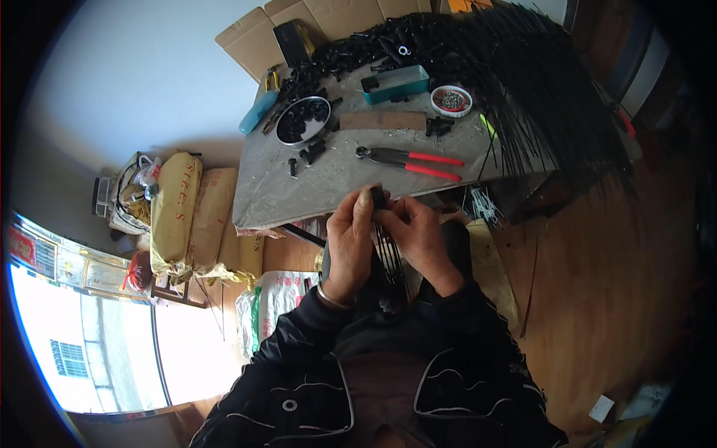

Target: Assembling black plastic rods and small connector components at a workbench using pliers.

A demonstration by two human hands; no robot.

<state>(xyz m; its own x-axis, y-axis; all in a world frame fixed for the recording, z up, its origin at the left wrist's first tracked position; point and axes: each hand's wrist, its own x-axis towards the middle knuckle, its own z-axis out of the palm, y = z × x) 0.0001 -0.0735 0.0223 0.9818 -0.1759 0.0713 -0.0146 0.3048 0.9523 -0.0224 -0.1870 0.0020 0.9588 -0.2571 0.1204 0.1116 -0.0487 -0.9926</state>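
Just in front of the table's near edge, my left hand [349, 243] and my right hand [418, 235] come together at chest height. A small dark cylindrical part [379, 196] is pinched between the fingers and thumb of my left hand. Thin black rods [390, 257] hang below it toward my lap. My right fingertips close at the top of these rods, just under the dark part; the exact contact is hidden. On the grey table [280, 190] beyond lie nippers [411, 161] with red handles, jaws toward the left.
A round bowl [310, 135] of black parts, a green tray [397, 94], a flat brown strip [382, 121] and a white dish [451, 114] of small rings stand on the table. Long black rods [545, 89] overhang its right side. Yellow sacks [175, 213] are stacked left.
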